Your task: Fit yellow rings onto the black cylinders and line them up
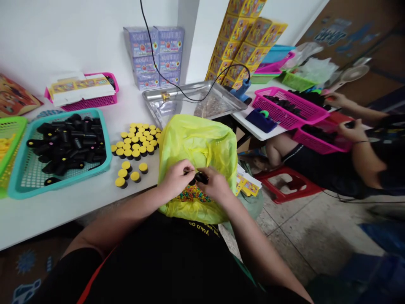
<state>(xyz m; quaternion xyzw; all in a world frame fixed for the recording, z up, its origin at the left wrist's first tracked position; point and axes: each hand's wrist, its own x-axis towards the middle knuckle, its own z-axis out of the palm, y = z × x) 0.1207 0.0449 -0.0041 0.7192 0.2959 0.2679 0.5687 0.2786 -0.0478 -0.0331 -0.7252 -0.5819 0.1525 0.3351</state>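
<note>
Over a yellow plastic bag (218, 139) that lines an open container, my two hands work close together. My right hand (217, 185) is closed on a small, shiny black plastic piece (201, 178). With fingers pinched, my left hand (177, 178) grips another dark piece (191, 181), partly hidden by the fingers. Multicoloured beads (193, 194) lie in the bag below. To the left, many small black tubs with yellow tops (136, 141) stand on the white table (95, 196). A turquoise basket (108, 143) there holds a heap of black plastic pieces (72, 141).
A metal tray (193, 90) with a cable lies behind the bag. Purple boxes (155, 55) and yellow boxes (237, 42) are stacked by the wall. On the right, a co-worker's hands (351, 130) are at pink baskets (291, 107), above a red stool (287, 185).
</note>
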